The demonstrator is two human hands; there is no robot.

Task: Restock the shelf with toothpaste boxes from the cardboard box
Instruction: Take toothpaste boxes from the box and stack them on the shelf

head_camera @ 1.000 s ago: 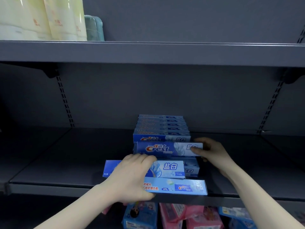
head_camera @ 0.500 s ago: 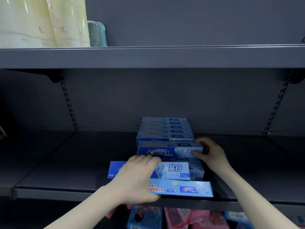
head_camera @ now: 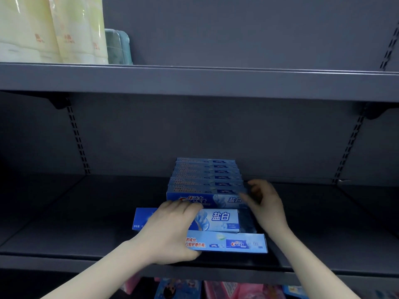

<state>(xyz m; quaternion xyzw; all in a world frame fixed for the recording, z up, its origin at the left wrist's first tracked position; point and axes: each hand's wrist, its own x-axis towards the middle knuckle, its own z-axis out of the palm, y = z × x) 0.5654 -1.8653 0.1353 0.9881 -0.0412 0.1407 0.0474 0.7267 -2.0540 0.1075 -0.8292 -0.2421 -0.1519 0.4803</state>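
Toothpaste boxes (head_camera: 207, 182) stand on the grey middle shelf (head_camera: 86, 240), packed on edge in a row that runs from near the back panel toward the front edge. The cardboard box of the task is not in view.

The left hand (head_camera: 170, 231) curls its fingers over a front box (head_camera: 220, 220) that faces forward, with its thumb down by the flat box (head_camera: 228, 243) lying nearest the shelf edge, so it grips those two together. The right hand (head_camera: 265, 201) is blurred by the right end of the frontmost row box (head_camera: 216, 199). Its fingers look loosely bent, and I cannot tell whether they touch or hold anything.

Risks, as I judge them: the flat box sits close to the shelf lip, and a pull or careless release by the left hand could tip it off onto the pink and blue packs (head_camera: 216, 288) below. The front box juts out to the left of the row, so pushing it back without squaring it could skew or topple the upright row. The narrow boxes have little footing of their own if the right hand stops steadying them.

Count: about six boxes in the row, though the rear ones blur together, plus the two under the left hand. Three pale yellow packs (head_camera: 49, 31) and one green pack (head_camera: 118, 47) are on the upper shelf (head_camera: 216, 80). Two hands are in view.
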